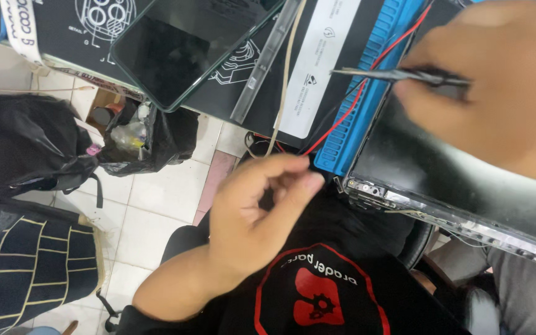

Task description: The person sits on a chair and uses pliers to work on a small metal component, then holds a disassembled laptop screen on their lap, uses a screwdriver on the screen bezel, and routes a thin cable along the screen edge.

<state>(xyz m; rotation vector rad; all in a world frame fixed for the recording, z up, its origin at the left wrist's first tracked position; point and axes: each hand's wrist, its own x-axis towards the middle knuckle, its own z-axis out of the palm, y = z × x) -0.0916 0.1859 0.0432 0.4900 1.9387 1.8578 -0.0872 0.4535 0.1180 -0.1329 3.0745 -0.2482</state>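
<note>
dark glass screen (181, 49), rectangular, upper left on bench; white oblong label (324, 62), black marks, beside blue strip.

Thin grey metal tweezers (398, 75) lie nearly level at upper right, tips pointing left over the blue ribbed plastic strip (367, 93).
</note>
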